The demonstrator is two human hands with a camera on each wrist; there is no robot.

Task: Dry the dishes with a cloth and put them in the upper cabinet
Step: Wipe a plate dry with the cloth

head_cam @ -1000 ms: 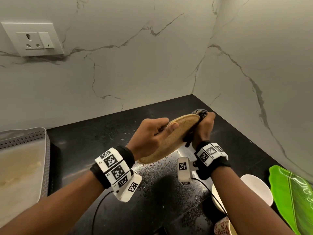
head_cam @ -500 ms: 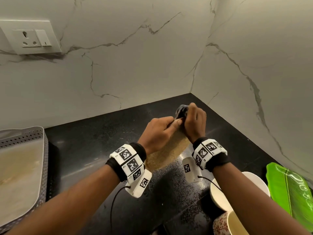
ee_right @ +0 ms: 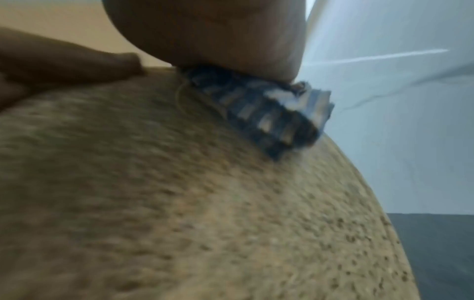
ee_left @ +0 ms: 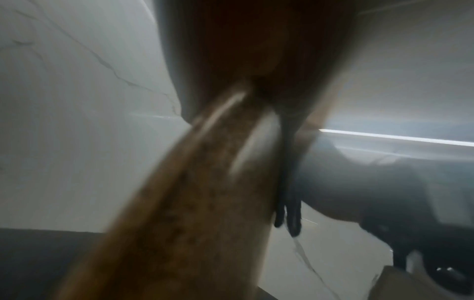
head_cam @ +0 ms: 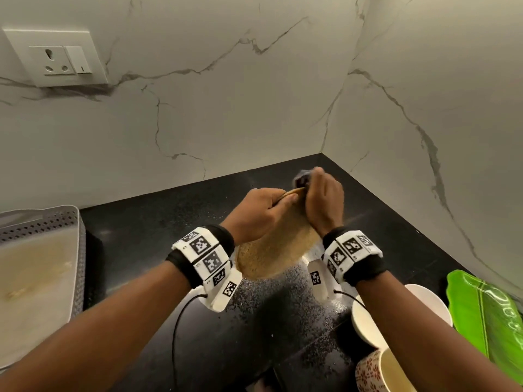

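Over the black desk [head_cam: 158,222] I hold a speckled tan plate [head_cam: 271,256] tilted on edge. My left hand [head_cam: 254,213] grips its upper rim, and my right hand [head_cam: 325,205] clutches a bunched checked cloth [ee_right: 264,113] pressed against the plate's top.

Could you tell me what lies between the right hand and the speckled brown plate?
A bunched blue checked cloth lies pressed between the right hand and the plate, clearest in the right wrist view.
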